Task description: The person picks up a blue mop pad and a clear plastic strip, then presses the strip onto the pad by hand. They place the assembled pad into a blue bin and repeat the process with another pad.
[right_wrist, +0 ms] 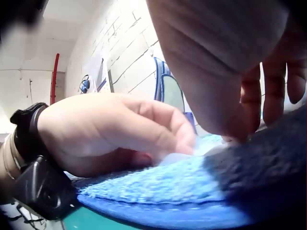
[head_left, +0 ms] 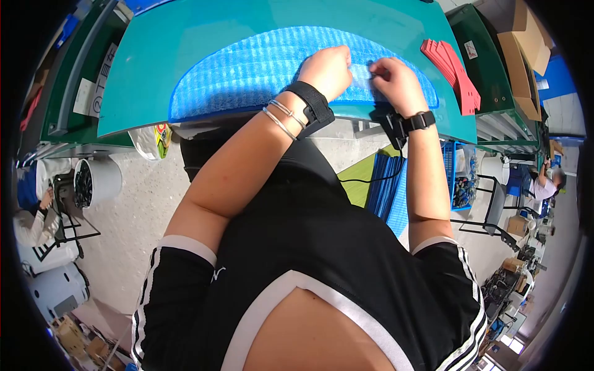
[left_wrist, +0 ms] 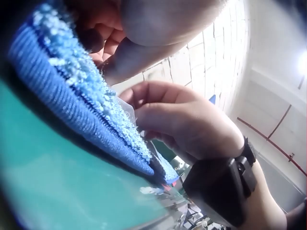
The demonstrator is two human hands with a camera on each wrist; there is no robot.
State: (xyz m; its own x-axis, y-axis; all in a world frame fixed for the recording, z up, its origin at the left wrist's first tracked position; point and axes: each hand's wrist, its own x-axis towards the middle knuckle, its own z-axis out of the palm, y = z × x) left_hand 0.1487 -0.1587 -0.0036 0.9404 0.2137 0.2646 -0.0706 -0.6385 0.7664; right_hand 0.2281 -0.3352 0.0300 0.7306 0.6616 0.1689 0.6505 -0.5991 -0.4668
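A half-moon mop pad [head_left: 247, 68], blue and fluffy with a darker blue bound edge, lies on the teal table [head_left: 142, 74]. Over its right part, both hands work at a thin translucent sheet [left_wrist: 127, 109]. My left hand [head_left: 328, 71] pinches the sheet between thumb and fingers, low over the pile, as the right wrist view shows. Facing it, my right hand [head_left: 399, 83] has its thumb and fingertips together on the sheet in the left wrist view. Much of the sheet is hidden behind the fingers.
Fanned red card pieces [head_left: 455, 77] lie at the table's right end. Green cabinets [head_left: 486, 68] flank the table. Below its front edge are a stack of blue pads [head_left: 387, 191] and a blue crate [head_left: 464, 179]. A black cable [head_left: 371, 180] hangs from the right wrist.
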